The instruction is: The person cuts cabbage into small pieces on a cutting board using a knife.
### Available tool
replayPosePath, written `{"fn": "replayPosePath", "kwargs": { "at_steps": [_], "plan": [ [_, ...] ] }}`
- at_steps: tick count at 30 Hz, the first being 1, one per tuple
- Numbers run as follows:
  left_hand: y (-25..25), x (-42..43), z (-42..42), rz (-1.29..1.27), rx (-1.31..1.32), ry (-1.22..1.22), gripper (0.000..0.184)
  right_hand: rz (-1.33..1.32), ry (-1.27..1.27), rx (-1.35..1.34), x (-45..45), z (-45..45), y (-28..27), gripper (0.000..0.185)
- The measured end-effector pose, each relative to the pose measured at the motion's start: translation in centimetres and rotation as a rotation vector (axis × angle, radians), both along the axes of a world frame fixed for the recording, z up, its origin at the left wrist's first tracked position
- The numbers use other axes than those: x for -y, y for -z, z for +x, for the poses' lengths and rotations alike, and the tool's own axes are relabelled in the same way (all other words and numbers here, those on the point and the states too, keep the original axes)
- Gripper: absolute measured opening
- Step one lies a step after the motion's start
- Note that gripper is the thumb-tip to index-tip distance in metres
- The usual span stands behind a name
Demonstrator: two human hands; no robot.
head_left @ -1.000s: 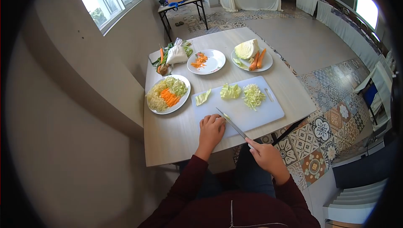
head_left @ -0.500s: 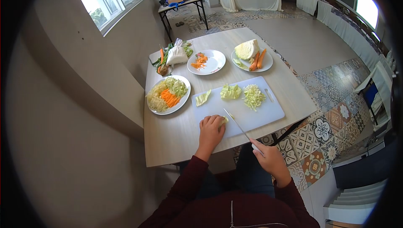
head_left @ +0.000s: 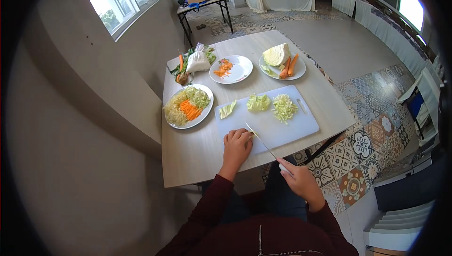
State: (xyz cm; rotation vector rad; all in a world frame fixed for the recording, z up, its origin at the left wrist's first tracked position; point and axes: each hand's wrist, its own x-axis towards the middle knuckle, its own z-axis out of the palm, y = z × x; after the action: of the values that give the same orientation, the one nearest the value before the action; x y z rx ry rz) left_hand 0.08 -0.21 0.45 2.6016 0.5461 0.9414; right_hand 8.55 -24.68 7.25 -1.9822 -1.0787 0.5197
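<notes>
At the near edge of the cutting board (head_left: pixel 296 131), toward its left side, lies the cabbage piece (head_left: pixel 254 133), mostly hidden beneath your left hand (head_left: pixel 238 145). Your left fingers are bent over it, holding it against the board, with only a pale green end showing at the fingertips. Your right hand (head_left: pixel 302 178), to the right of the piece and nearer your body, is closed around the white handle of the knife (head_left: pixel 266 145); the blade slants forward and left, passing just beside your left fingertips at the visible end. Whether the edge touches the cabbage, you cannot tell. Beyond both hands, the board bears a cabbage strip (head_left: pixel 227 109), a cabbage stack (head_left: pixel 258 103) and a chopped heap (head_left: pixel 284 109). Left of the board, on the bench (head_left: pixel 188 162), stands a plate (head_left: pixel 210 106) of shredded vegetables.
</notes>
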Motion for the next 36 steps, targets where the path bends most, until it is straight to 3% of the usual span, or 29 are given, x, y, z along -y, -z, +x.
{"fn": "replayPosePath", "kwargs": {
  "at_steps": [26, 29, 32, 36],
  "plan": [
    [-0.1, 0.1, 0.0, -0.031, -0.004, -0.008, 0.023, -0.172, -0.019, -0.214, -0.1, 0.9, -1.5, 0.043],
    [-0.2, 0.1, 0.0, -0.025, 0.004, -0.003, 0.023, -0.155, -0.01, -0.192, -0.4, 0.6, -0.5, 0.043],
    [0.1, 0.0, 0.0, -0.018, -0.01, -0.007, 0.023, 0.028, -0.028, -0.034, -1.7, 0.6, 1.7, 0.043],
    [0.1, 0.0, -0.1, -0.008, -0.013, -0.006, 0.022, -0.052, -0.037, -0.036, -3.1, 0.9, 1.1, 0.044]
  ]
}}
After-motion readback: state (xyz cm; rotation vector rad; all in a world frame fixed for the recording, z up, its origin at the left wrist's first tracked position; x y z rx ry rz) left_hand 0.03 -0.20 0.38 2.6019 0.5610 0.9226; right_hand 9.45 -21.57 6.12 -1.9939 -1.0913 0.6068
